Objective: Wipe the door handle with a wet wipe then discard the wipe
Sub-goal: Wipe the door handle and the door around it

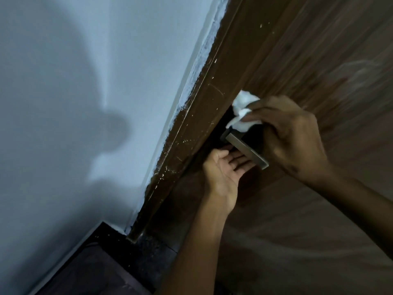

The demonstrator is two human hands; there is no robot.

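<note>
A crumpled white wet wipe (241, 112) is pinched by the right hand (291, 137) at the flat grey metal door handle (244, 149) — underneath, the left hand (226, 167) is held open-palmed, fingers released.

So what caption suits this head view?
Right hand presses a white wipe to the door handle; left hand underneath.

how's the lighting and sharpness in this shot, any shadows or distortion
Head view: dim, bluish light; a large soft shadow of the person falls on the wall. The wide lens tilts and bends the door and its frame. The right hand with the wipe is dark and a bit soft; the handle and left hand are better lit.
</note>
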